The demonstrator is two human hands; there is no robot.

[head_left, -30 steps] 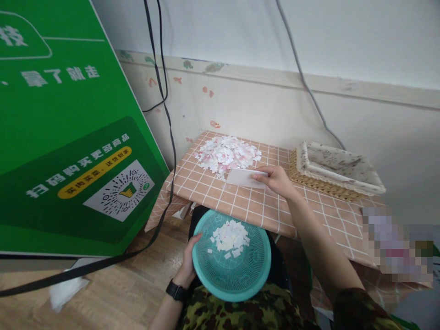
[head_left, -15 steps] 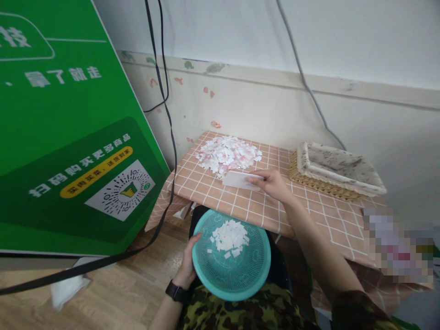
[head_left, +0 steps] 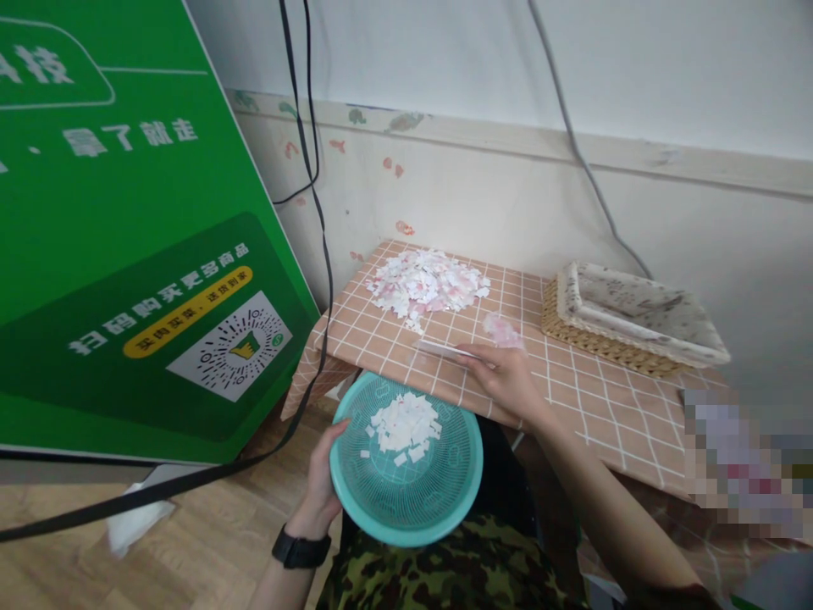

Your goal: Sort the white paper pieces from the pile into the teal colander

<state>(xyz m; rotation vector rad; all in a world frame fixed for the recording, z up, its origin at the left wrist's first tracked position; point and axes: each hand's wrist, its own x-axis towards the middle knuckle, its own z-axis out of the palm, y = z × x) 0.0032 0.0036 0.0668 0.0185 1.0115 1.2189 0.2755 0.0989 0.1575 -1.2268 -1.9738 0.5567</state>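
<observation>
white card (head_left: 437, 348): thin, tilted | right fingers (head_left: 481, 363): pinched on it | teal basket (head_left: 412, 508): round, slotted | left fingers (head_left: 336, 431): closed on it

You were in what looked like a shop corner: the green panel (head_left: 127, 199) on your left carried Chinese lettering (head_left: 163, 296) about scanning to buy more goods, with a scannable code (head_left: 229, 346) beneath, near a scuffed, pale wall (head_left: 445, 51).
</observation>
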